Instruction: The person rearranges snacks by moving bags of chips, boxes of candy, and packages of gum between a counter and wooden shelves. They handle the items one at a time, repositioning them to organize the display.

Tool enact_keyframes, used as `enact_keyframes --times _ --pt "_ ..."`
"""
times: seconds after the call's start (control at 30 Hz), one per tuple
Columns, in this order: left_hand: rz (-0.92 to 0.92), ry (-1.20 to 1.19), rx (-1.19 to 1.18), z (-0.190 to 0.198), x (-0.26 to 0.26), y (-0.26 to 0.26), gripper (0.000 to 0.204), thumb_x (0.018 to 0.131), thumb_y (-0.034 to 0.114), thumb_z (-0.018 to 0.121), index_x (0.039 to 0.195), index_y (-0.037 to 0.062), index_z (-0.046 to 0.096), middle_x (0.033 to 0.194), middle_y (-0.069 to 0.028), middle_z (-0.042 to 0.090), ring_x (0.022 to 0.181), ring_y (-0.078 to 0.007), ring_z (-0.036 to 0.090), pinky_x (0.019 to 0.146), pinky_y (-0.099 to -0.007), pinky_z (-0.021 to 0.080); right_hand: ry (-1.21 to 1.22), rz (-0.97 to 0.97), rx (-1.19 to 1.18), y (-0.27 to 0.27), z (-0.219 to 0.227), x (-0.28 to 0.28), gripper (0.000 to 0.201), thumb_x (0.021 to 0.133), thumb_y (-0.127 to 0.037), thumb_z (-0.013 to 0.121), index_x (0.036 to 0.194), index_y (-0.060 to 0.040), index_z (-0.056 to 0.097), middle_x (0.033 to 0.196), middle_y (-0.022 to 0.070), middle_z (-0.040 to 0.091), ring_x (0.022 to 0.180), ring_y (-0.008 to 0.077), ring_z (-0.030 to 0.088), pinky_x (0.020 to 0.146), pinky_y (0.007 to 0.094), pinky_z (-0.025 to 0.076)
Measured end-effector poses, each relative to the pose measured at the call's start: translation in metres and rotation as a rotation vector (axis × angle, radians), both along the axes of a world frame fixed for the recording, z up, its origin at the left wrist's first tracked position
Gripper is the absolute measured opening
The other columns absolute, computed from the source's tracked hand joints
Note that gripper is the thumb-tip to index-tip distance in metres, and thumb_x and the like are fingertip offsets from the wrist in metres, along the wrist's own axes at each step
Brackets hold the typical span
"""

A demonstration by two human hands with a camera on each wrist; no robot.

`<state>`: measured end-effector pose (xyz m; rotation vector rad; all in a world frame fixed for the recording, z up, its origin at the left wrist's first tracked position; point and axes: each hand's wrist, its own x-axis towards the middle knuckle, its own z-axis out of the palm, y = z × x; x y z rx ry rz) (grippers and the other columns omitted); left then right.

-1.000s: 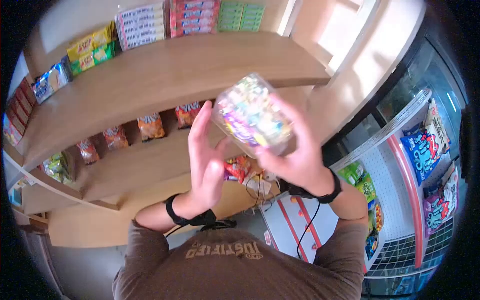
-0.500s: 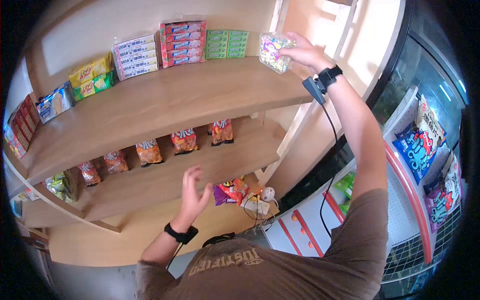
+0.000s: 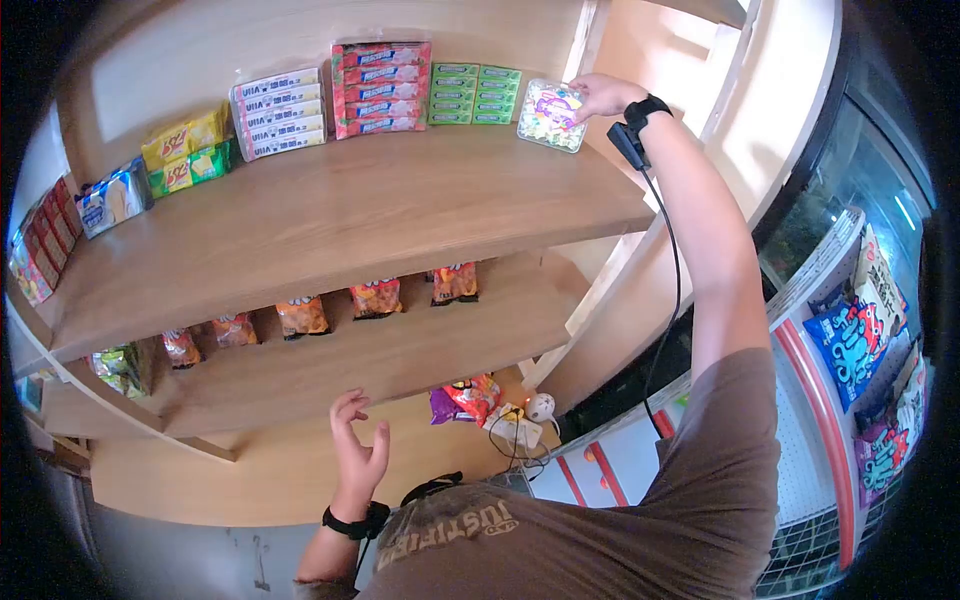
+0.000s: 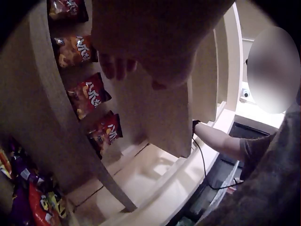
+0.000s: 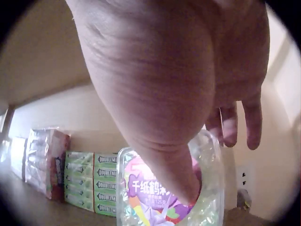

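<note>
A clear plastic box of wrapped candies with a purple and pink label stands upright at the right end of the upper shelf. My right hand holds it by its upper right part. In the right wrist view, the thumb presses on the label of the candy box, and the other fingers reach behind its top edge. Green gum packs stand just left of it. My left hand hangs in front of the lower shelves, fingers loosely bent, with nothing in it.
Pink candy packs, white UHA packs and yellow and green snack packs line the upper shelf. Orange snack bags stand on the shelf below. Cables and a power strip lie low down. A wire rack with chip bags stands at right.
My right hand has carried the candy box from in front of me to the upper shelf, where it now stands straighter beside the gum. My left hand has come away and lowered.
</note>
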<state>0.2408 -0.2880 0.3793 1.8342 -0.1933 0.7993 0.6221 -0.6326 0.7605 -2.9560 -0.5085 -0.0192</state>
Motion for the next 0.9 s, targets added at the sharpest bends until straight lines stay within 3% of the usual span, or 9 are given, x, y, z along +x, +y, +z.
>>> enact_keyframes --times 0.07,0.1,0.17,0.27,0.33,0.6,0.77,0.9 --pt "0.013 0.001 -0.016 -0.003 -0.001 -0.002 0.036 0.077 0.001 0.059 0.111 0.0045 0.046 0.119 -0.0175 0.046 0.106 -0.0277 0.047 0.079 -0.0332 0.043 -0.119 -0.004 -0.246 0.012 0.001 0.0 0.075 0.062 -0.027 0.079 0.125 -0.0026 0.047 0.128 0.0182 0.046 0.115 0.0317 0.047 0.095 0.0349 0.042" --pt "0.022 0.017 -0.025 -0.004 -0.001 -0.003 0.035 0.08 0.003 0.058 0.112 0.0056 0.044 0.121 -0.0159 0.045 0.104 -0.0247 0.048 0.079 -0.0325 0.042 -0.12 -0.001 -0.244 0.018 -0.001 0.0 0.075 0.062 -0.027 0.079 0.125 -0.0026 0.047 0.128 0.0182 0.046 0.115 0.0317 0.047 0.095 0.0349 0.042" --pt "0.034 0.034 -0.033 -0.006 -0.003 -0.005 0.034 0.083 0.005 0.056 0.114 0.0067 0.043 0.122 -0.0142 0.043 0.103 -0.0217 0.049 0.079 -0.0317 0.042 -0.343 -0.071 -0.474 0.031 -0.007 -0.008 0.074 0.06 -0.026 0.079 0.124 -0.0039 0.048 0.124 0.0197 0.046 0.11 0.0354 0.05 0.094 0.0375 0.042" --pt "0.051 0.05 -0.034 -0.007 0.001 -0.008 0.031 0.085 0.007 0.055 0.114 0.0066 0.043 0.122 -0.0135 0.043 0.103 -0.0207 0.049 0.079 -0.0315 0.042 -0.408 -0.082 -0.33 0.034 -0.018 -0.003 0.075 0.059 -0.027 0.08 0.123 -0.0051 0.049 0.119 0.0202 0.047 0.109 0.0365 0.05 0.093 0.0394 0.044" --pt "0.068 0.039 -0.1 -0.01 0.002 -0.009 0.035 0.079 0.0 0.056 0.111 0.0049 0.045 0.12 -0.0164 0.045 0.105 -0.0253 0.048 0.078 -0.0318 0.043 -0.42 -0.068 -0.371 0.038 -0.015 -0.008 0.074 0.058 -0.026 0.08 0.123 -0.0053 0.049 0.118 0.0208 0.048 0.109 0.0363 0.05 0.092 0.0395 0.044" --pt "0.068 0.061 -0.15 -0.012 0.009 -0.018 0.035 0.079 -0.001 0.055 0.112 0.0048 0.044 0.12 -0.0157 0.045 0.104 -0.0234 0.048 0.078 -0.0314 0.043 -0.415 -0.03 -0.458 0.033 -0.011 0.008 0.071 0.058 -0.022 0.08 0.12 -0.0063 0.049 0.113 0.018 0.053 0.106 0.0346 0.053 0.091 0.0381 0.045" --pt "0.073 0.052 -0.144 -0.014 0.013 -0.023 0.036 0.079 -0.002 0.055 0.112 0.0049 0.044 0.119 -0.0154 0.046 0.103 -0.0227 0.049 0.077 -0.0309 0.043 -0.457 0.225 -0.284 0.018 -0.013 0.016 0.064 0.064 -0.012 0.076 0.121 -0.0076 0.046 0.118 0.0143 0.052 0.108 0.0302 0.053 0.093 0.0366 0.045" --pt "0.057 0.07 -0.181 -0.015 0.014 -0.027 0.037 0.078 -0.002 0.056 0.112 0.0055 0.044 0.118 -0.0144 0.046 0.099 -0.0215 0.052 0.076 -0.0307 0.043 -0.497 0.173 -0.304 0.022 -0.024 0.024 0.061 0.066 -0.009 0.073 0.121 -0.0082 0.046 0.12 0.0142 0.052 0.109 0.0303 0.053 0.093 0.0366 0.045"
